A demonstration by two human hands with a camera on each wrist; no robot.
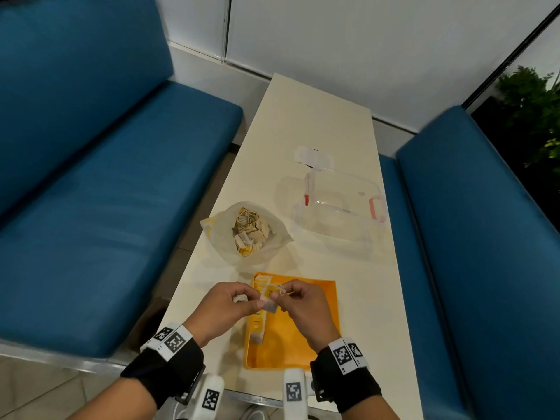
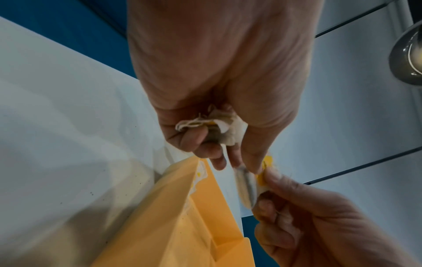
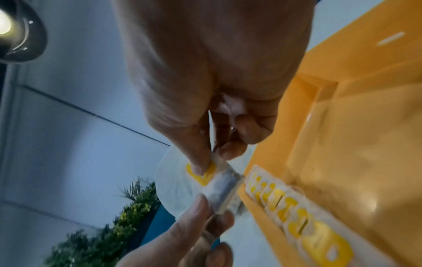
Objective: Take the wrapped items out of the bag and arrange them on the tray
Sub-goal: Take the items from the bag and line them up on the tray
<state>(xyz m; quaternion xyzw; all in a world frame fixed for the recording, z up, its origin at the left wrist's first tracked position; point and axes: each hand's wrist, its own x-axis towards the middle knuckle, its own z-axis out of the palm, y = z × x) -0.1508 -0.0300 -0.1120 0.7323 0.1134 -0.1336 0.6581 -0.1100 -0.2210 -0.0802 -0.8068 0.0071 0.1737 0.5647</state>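
Observation:
A clear plastic bag lies open on the table, full of wrapped tea bags with yellow tags. Nearer to me sits the orange tray, with a row of tea bags lined along its left wall, seen close in the right wrist view as tea bags. Above the tray's far left corner both hands pinch one tea bag. My left hand also clutches a bunch of tea bags in its curled fingers. My right hand pinches the tea bag at its yellow tag.
A clear lidded container with pink clasps stands beyond the tray on the right, with a white wrapper behind it. Blue benches flank the narrow cream table. A plant stands at the far right.

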